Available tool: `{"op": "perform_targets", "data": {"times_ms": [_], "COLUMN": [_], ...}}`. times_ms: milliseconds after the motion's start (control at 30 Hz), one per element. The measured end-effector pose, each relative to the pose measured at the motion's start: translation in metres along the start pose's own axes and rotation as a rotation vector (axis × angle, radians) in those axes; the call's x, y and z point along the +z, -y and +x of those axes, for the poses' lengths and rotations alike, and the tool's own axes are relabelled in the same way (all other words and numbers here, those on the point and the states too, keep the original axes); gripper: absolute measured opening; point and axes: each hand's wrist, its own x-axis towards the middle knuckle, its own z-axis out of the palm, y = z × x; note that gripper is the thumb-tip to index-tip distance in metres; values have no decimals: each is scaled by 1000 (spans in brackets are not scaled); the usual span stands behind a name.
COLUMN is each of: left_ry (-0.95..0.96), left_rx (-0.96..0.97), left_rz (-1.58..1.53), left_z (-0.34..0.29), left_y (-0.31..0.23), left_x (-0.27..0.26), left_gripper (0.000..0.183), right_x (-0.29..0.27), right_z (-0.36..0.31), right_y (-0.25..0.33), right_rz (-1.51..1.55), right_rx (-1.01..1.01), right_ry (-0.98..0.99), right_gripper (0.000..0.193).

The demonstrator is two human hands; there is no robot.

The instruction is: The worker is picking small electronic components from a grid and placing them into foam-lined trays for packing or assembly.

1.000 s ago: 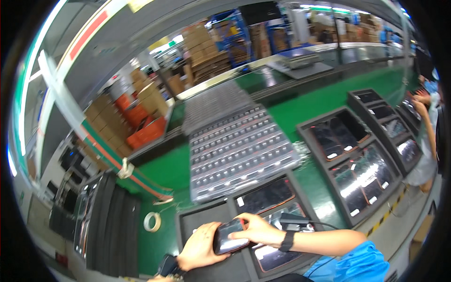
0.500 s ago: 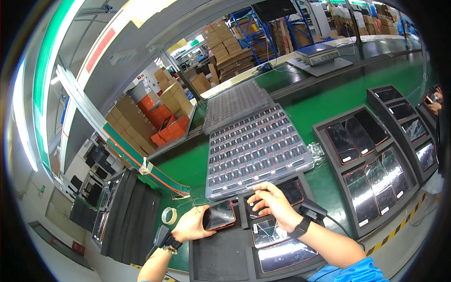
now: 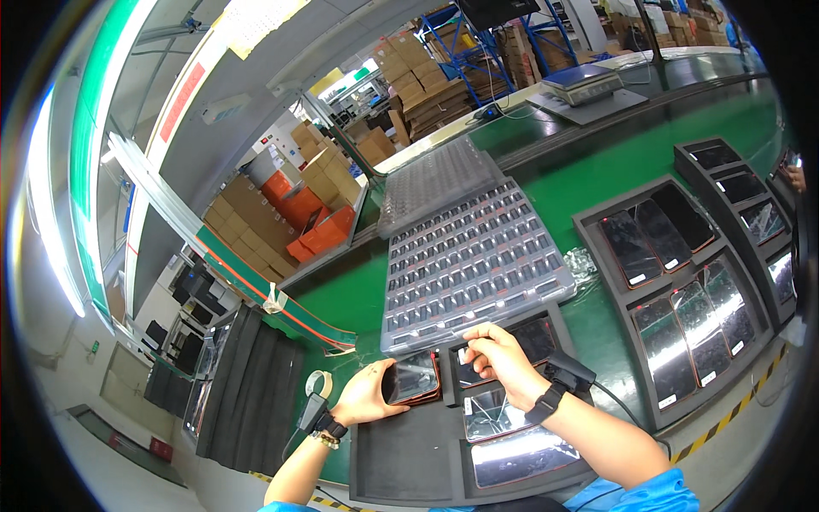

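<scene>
My left hand grips the left edge of a dark smartphone with an orange-red rim, thumb below and fingers above. This phone sits at the upper left section of a dark foam tray, slightly tilted, and another edge seems to show beneath it. Over the tray's right section hovers my right hand, fingers curled and pinched together; anything between them is too small to make out. Below it lie a phone with a bright reflection and another phone. A further phone is partly behind the right hand.
A clear plastic tray filled with small dark parts stands beyond the foam tray. To the right is another foam tray of phones. A tape roll lies left, near stacked foam trays. A scale stands at the back.
My left hand and its phone have shifted slightly up within the tray's upper left section. The right hand's fingers, spread before, have curled into a pinch.
</scene>
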Motion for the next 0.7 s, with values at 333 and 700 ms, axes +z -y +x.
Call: {"op": "perform_targets", "data": {"times_ms": [333, 700], "left_ry": [2, 134], "left_rx": [99, 133], "left_rz": [44, -125], "left_z": [-49, -54], "left_y": [-20, -15], "left_x": [-7, 16], "left_gripper": [86, 96], "right_x": [2, 4], "right_z": [-5, -10], "right_y": [2, 5], "right_rz": [39, 33], "right_rx": [-6, 2], "right_ry": [31, 78], "right_gripper": [16, 16]}}
